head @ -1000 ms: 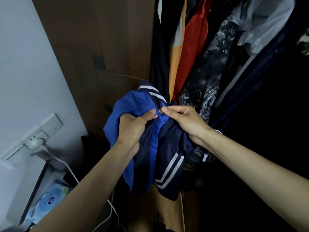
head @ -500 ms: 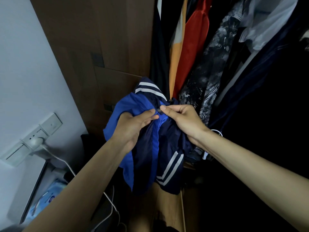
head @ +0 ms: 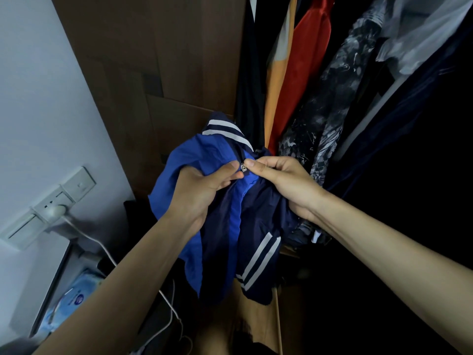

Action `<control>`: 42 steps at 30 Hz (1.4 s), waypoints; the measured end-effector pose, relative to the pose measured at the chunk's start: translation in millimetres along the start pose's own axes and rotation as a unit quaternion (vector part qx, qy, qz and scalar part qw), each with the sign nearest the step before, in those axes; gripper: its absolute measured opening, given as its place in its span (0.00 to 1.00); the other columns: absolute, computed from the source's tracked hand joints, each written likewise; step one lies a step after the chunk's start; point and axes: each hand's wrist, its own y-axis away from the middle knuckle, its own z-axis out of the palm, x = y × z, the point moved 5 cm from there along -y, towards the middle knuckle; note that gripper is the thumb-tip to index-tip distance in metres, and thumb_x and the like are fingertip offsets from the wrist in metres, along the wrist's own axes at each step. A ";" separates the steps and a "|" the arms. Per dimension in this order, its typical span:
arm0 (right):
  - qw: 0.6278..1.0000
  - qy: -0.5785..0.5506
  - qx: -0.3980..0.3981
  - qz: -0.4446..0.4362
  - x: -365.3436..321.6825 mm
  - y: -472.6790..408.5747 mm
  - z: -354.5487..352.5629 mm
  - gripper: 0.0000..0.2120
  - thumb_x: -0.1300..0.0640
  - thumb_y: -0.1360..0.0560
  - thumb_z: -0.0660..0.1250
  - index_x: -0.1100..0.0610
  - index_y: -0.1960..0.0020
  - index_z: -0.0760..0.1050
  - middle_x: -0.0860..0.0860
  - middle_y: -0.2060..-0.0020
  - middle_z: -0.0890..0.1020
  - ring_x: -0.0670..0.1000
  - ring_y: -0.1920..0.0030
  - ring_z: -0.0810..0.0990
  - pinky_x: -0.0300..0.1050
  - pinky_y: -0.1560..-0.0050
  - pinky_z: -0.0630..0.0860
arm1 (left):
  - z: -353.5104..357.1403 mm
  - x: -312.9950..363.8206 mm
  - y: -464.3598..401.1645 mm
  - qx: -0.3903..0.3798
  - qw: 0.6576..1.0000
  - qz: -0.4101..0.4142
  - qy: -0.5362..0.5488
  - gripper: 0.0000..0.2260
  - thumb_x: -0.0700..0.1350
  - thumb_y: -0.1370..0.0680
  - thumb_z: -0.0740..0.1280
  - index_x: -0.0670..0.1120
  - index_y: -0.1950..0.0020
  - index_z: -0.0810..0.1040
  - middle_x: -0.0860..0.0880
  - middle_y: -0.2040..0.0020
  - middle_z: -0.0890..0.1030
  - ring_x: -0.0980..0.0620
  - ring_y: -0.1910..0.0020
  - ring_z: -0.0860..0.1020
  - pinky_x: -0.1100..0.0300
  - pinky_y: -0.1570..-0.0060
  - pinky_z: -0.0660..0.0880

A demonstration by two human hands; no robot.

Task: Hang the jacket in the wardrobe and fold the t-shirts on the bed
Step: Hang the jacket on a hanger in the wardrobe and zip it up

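I hold a bright-blue and navy jacket (head: 230,226) with white stripes bunched in front of the open wardrobe (head: 179,60). My left hand (head: 202,188) grips the blue fabric beside the zipper. My right hand (head: 284,180) pinches the jacket at the small metal zipper pull (head: 243,167), thumb and forefinger meeting there. The jacket's lower part hangs down between my forearms. No hanger, t-shirts or bed are in view.
Several garments hang in the wardrobe: orange (head: 277,73), red (head: 304,67), a grey patterned one (head: 330,103), a pale one (head: 419,29). The brown wardrobe side panel stands behind the jacket. A wall socket (head: 51,211) with a white cable sits left, a wipes pack (head: 74,301) below.
Both hands with the jacket have risen slightly, and the striped collar has lifted a little. The grip of each hand is unchanged.
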 end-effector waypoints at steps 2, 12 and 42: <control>1.000 -0.013 0.006 0.002 0.7 0.5 1.8 0.12 0.53 0.22 0.71 0.63 0.48 0.84 0.58 0.49 0.87 0.53 0.42 0.85 0.39 0.36 0.77 | -1.3 2.2 0.6 -0.004 1.000 0.004 -0.012 0.03 0.40 0.23 0.73 0.41 0.53 0.85 0.45 0.54 0.88 0.50 0.49 0.86 0.53 0.38 0.78; 0.999 -0.037 0.023 0.003 -2.2 4.3 13.8 0.09 0.53 0.21 0.71 0.56 0.57 0.83 0.52 0.54 0.87 0.45 0.48 0.85 0.34 0.42 0.76 | -3.7 1.7 14.0 0.004 1.000 0.010 0.001 0.06 0.41 0.23 0.73 0.38 0.51 0.84 0.45 0.56 0.88 0.49 0.53 0.87 0.64 0.50 0.81; 0.998 -0.013 0.014 0.056 -8.7 14.1 21.0 0.10 0.55 0.21 0.71 0.63 0.54 0.83 0.61 0.54 0.87 0.53 0.55 0.84 0.40 0.48 0.80 | -11.9 -4.0 9.4 -0.126 0.988 -0.052 -0.070 0.08 0.44 0.21 0.69 0.40 0.51 0.84 0.52 0.67 0.79 0.55 0.63 0.76 0.62 0.51 0.80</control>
